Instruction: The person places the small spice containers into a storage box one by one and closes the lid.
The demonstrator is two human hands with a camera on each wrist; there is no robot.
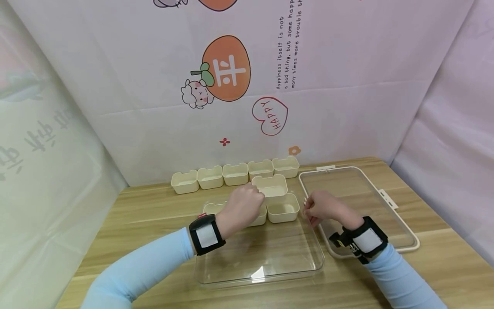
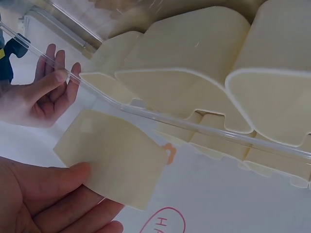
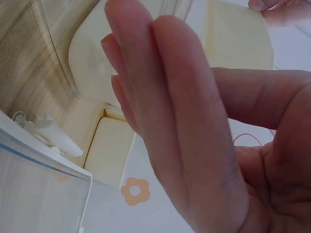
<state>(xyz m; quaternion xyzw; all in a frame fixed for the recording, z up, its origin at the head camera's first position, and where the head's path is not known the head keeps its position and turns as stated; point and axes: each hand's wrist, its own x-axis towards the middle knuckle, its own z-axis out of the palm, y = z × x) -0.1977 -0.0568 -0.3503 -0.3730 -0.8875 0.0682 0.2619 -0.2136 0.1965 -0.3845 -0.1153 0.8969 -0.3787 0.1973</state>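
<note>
My left hand [image 1: 242, 207] holds a small cream bin [image 1: 270, 187] by its side, thumb on one face and fingers behind, above the far end of a clear plastic box [image 1: 258, 277]. Inside that box, along its far wall, stand several matching bins [image 1: 283, 211], partly hidden by my left hand and forearm. At the box's right wall is my right hand [image 1: 328, 208]. In the left wrist view its thumb lies on the clear rim and its fairly straight fingers [image 2: 58, 60] reach down outside the wall.
Behind the box, several more cream bins [image 1: 210, 178] stand in a row near the printed backdrop cloth [image 1: 347, 107]. A clear lid [image 1: 355, 206] with a cream frame and clips lies to the right on the wooden table [image 1: 127, 223].
</note>
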